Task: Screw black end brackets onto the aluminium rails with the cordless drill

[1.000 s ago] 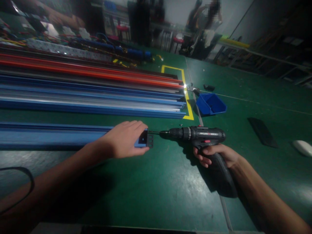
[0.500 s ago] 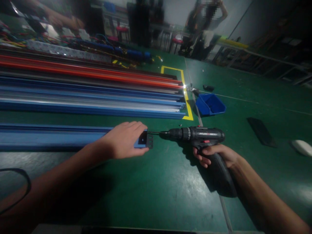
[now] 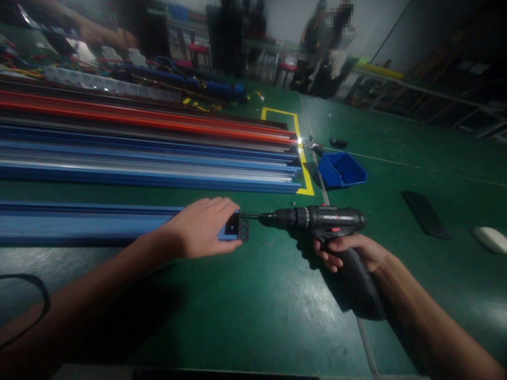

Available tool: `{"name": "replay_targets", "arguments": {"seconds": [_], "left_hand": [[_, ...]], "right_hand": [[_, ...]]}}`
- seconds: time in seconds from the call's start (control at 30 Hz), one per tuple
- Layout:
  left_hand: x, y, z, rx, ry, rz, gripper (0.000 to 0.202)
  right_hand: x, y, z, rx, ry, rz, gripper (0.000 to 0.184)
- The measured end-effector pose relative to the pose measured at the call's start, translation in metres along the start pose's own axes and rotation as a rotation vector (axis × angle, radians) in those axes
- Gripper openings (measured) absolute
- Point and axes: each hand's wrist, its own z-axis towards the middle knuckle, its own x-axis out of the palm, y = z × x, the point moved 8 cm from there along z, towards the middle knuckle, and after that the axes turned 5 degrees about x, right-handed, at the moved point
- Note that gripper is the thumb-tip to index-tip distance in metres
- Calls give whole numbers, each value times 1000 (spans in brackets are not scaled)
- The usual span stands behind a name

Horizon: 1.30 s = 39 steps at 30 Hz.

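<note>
My left hand (image 3: 208, 227) is wrapped over the right end of a long blue metal profile (image 3: 79, 226) lying on the green table. A black end cap (image 3: 244, 230) sits at that end, just past my fingertips. My right hand (image 3: 352, 250) grips a black cordless drill (image 3: 332, 217) by its handle, with a finger at the trigger. The drill points left, and its long thin bit (image 3: 250, 216) reaches the upper part of the end cap. Whether a screw sits at the bit's tip is too small to tell.
Behind lie several blue profiles (image 3: 158, 163) and a red one (image 3: 158, 117), ending near a yellow tape outline (image 3: 308, 182). A blue bin (image 3: 343, 170), a dark flat piece (image 3: 423, 214) and a white oval object (image 3: 491, 239) are to the right. Another person's arm (image 3: 99, 31) is at upper left.
Both my hands, the drill and the profile stay in place. In the background, a person's raised arm is no longer up.
</note>
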Motion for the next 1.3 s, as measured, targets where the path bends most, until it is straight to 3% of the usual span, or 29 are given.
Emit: {"name": "replay_targets", "arguments": {"seconds": [1.3], "left_hand": [[-1,-1,1,-9,7,-20,61]], "right_hand": [[1,1,1,7,1,10,22]]}}
